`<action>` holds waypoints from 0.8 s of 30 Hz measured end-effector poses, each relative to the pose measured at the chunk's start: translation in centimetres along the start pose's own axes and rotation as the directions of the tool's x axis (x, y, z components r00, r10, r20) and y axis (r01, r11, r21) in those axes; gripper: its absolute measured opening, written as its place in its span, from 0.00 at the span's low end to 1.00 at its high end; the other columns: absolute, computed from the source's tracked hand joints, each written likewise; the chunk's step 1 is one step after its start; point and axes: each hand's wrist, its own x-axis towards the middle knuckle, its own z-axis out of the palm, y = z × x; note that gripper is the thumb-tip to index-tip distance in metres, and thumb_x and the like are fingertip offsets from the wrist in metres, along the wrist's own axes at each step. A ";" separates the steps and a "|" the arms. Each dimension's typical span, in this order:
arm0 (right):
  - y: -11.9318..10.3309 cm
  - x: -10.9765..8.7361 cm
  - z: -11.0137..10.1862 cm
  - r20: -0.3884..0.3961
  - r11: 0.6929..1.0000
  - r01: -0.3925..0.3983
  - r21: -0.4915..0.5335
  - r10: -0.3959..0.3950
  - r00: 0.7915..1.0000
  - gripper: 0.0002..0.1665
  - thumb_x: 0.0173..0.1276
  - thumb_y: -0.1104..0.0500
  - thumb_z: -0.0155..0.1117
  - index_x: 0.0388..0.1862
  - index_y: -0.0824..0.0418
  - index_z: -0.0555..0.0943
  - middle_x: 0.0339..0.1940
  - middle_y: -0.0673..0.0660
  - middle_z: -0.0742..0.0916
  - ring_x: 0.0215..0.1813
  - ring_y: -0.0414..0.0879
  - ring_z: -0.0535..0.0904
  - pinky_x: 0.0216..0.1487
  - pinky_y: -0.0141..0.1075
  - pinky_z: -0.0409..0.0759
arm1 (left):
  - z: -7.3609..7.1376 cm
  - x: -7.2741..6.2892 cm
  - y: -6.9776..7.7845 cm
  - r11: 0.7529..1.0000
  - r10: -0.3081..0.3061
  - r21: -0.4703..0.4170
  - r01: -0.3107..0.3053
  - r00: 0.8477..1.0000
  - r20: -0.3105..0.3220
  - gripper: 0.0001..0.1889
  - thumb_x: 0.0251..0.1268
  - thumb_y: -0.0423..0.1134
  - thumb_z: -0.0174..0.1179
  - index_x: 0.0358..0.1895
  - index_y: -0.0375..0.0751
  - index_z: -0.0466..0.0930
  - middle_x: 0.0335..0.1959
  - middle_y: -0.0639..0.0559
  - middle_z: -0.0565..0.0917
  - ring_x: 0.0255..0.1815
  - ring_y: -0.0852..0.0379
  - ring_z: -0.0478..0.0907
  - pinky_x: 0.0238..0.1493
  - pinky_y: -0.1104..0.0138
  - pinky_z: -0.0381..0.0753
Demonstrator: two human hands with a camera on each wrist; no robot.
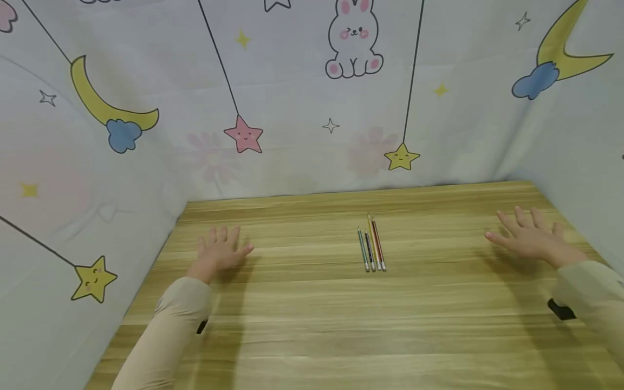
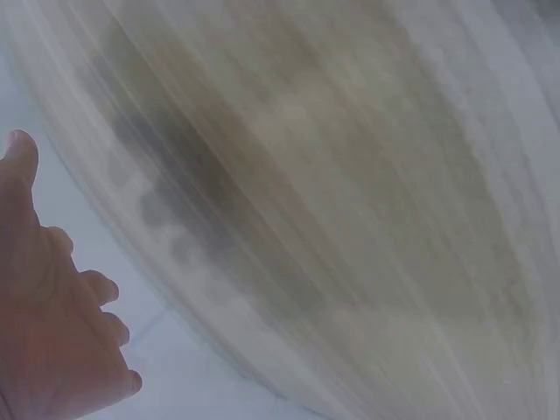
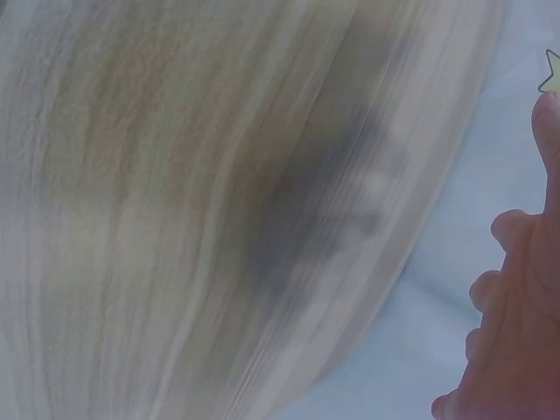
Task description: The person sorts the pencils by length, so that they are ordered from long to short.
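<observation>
- Head: pencils (image 1: 372,246) lie between left hand (image 1: 219,253) and right hand (image 1: 531,239), neither clearly nearer; long axes run back to front, toward the back edge of the tabletop (image 1: 312,325). Both hands spread by opposite side edges.
- Left wrist: left hand grips nothing.
- Right wrist: right hand likewise.

Reaches forward with left arm (image 1: 163,338) and right arm (image 1: 597,303), spaced well apart. Holds left hand (image 1: 219,253) and right hand (image 1: 531,239) with backs upward, fingers (image 1: 223,234) extended and spread, 2 thumbs (image 1: 244,252) angled inward toward each other.
</observation>
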 end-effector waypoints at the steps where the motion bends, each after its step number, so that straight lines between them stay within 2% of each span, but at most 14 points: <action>1: -0.1 0.0 0.0 -0.002 1.000 0.004 -0.002 -0.004 1.000 0.53 0.60 0.27 0.33 0.69 0.58 0.33 0.65 0.72 0.32 0.61 0.71 0.17 0.45 0.72 0.21 | 0.0 0.1 0.1 1.000 0.003 0.007 -0.003 1.000 0.000 0.42 0.60 0.67 0.33 0.69 0.42 0.38 0.68 0.31 0.41 0.67 0.30 0.31 0.59 0.36 0.29; 16: -2.4 0.5 -0.2 -0.049 0.998 0.043 -0.038 -0.045 0.998 0.51 0.60 0.28 0.35 0.70 0.57 0.38 0.67 0.72 0.37 0.63 0.69 0.19 0.48 0.72 0.23 | -0.2 0.8 3.6 0.996 0.069 0.062 -0.068 0.997 -0.017 0.41 0.60 0.67 0.34 0.70 0.45 0.38 0.69 0.33 0.42 0.68 0.31 0.33 0.61 0.38 0.33; 24: -4.1 0.9 -0.3 -0.047 0.996 0.072 -0.049 -0.074 0.996 0.50 0.60 0.28 0.35 0.70 0.55 0.37 0.68 0.71 0.37 0.64 0.68 0.21 0.49 0.72 0.25 | -0.6 0.9 5.7 0.992 0.115 0.061 -0.114 0.993 -0.019 0.41 0.59 0.68 0.34 0.70 0.46 0.40 0.70 0.36 0.43 0.68 0.33 0.30 0.62 0.39 0.33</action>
